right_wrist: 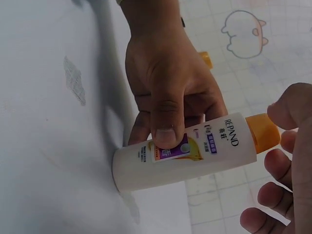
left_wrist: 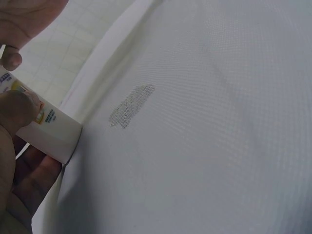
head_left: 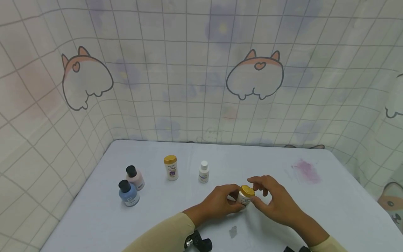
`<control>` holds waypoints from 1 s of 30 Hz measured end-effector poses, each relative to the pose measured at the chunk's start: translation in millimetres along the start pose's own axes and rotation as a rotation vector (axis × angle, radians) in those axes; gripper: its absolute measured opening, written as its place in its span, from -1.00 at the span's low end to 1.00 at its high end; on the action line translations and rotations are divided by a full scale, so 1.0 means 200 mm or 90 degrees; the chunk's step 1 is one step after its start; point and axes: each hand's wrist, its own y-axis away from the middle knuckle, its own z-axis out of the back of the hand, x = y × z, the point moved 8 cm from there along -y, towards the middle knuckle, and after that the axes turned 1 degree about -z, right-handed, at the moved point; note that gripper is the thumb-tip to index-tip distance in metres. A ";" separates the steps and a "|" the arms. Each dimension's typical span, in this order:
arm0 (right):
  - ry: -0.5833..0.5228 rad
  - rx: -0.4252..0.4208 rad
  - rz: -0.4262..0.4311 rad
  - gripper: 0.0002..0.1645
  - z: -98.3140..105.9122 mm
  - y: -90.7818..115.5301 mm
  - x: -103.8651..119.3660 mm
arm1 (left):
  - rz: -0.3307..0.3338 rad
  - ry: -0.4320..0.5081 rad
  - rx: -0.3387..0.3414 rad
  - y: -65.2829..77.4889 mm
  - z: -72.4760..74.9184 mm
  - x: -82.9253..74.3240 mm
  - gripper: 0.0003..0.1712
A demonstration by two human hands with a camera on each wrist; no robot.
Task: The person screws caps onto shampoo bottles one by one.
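My left hand [head_left: 220,201] grips a white bottle [right_wrist: 195,156] with a yellow cap [right_wrist: 263,133] round its body, thumb across the purple label. The bottle stands on the white table, its base touching the cloth in the left wrist view. "REPAND" is printed near its top. My right hand [head_left: 275,201] is at the cap, its thumb [right_wrist: 292,109] overlapping the cap's end and its loosely bent fingers spread apart beside it. Whether the thumb touches the cap is hard to tell.
Behind the hands stand a similar yellow-capped bottle [head_left: 171,169] and a small white bottle [head_left: 204,173]. At the left are a pink bottle [head_left: 136,179] and a blue bottle [head_left: 129,196], both black-capped. A grid-patterned curtain [head_left: 195,77] surrounds the table [head_left: 157,220].
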 end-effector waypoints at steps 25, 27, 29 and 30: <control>0.016 -0.042 -0.054 -0.60 -0.04 -0.03 0.01 | 0.003 -0.009 -0.002 0.00 0.00 -0.01 -0.60; 0.017 -0.059 -0.058 -0.61 -0.04 -0.03 0.02 | -0.004 -0.011 -0.004 0.00 0.00 -0.02 -0.60; 0.015 -0.069 -0.070 -0.61 -0.04 -0.03 0.02 | -0.008 -0.006 -0.006 0.00 0.00 -0.01 -0.60; 0.013 -0.070 -0.075 -0.62 -0.04 -0.03 0.02 | -0.010 -0.002 -0.006 0.00 0.00 -0.01 -0.60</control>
